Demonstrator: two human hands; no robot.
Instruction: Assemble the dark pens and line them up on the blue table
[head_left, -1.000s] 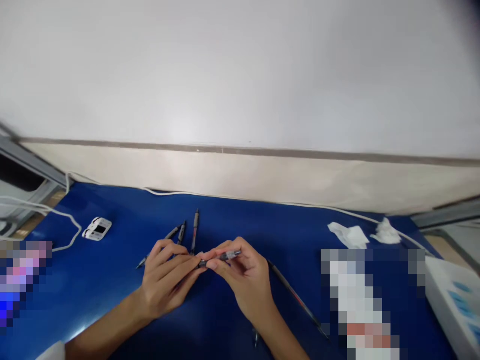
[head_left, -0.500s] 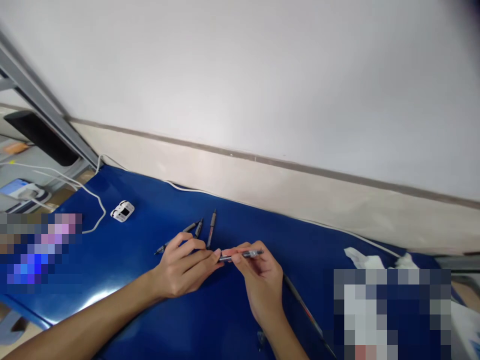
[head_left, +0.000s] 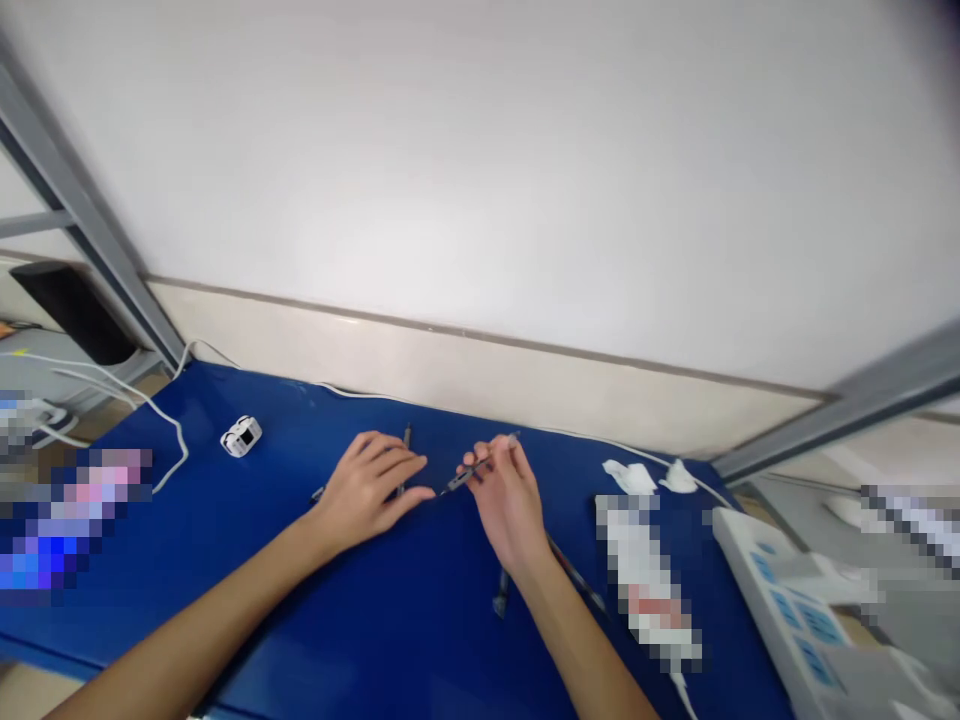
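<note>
Our right hand (head_left: 507,500) grips a slender pen (head_left: 466,474) between thumb and fingers, tilted above the blue desk (head_left: 360,640). Left of this pen, our left hand (head_left: 375,485) is loosely spread over further pens (head_left: 407,437); white tissues (head_left: 631,477) lie to its right, beyond our right hand.

Blue table (head_left: 360,640), pens (head_left: 576,574), white gadget (head_left: 241,437), tissues (head_left: 632,478)

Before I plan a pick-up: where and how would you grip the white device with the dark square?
Probably by opposite outer edges of the white device, leaving its dark square uncovered. Come from above with the left hand, the nearer one: the body looks small and blocky, square side up on the blue table, and a cable loops to its left.
</note>
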